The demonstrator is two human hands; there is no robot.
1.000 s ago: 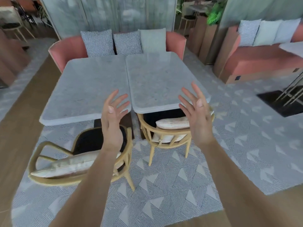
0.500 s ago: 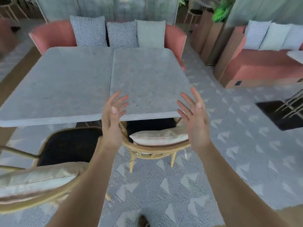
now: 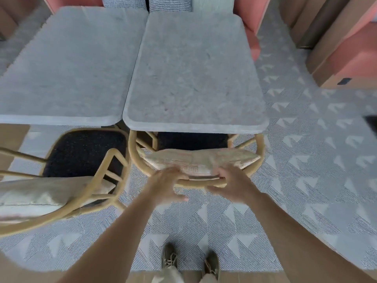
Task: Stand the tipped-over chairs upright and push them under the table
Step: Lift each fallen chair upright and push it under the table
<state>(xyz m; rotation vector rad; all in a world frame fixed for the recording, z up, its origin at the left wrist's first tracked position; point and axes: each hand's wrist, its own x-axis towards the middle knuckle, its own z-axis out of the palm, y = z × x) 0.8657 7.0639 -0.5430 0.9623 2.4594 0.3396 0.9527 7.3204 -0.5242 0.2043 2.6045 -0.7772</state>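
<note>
Dropped since prev frame: L grip (image 3: 167,185) & R grip (image 3: 231,180) now clamped on right chair (image 3: 202,183) back rail. Chair upright, seat partly under right counter (image 3: 193,78); left chair (image 3: 81,152) upright, further out.

Soft, diffuse light, dark shadow beneath the near edge of the table (image 3: 195,78), left hand (image 3: 166,185) and right hand (image 3: 231,180) motion-blurred on the chair (image 3: 201,183), wide-angle bending at the corners

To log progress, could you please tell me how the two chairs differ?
The left hand and right hand grip the right chair by its back; the left chair is untouched. The right chair sits further under the table; the left chair's seat is mostly exposed. Both stand upright.
</note>
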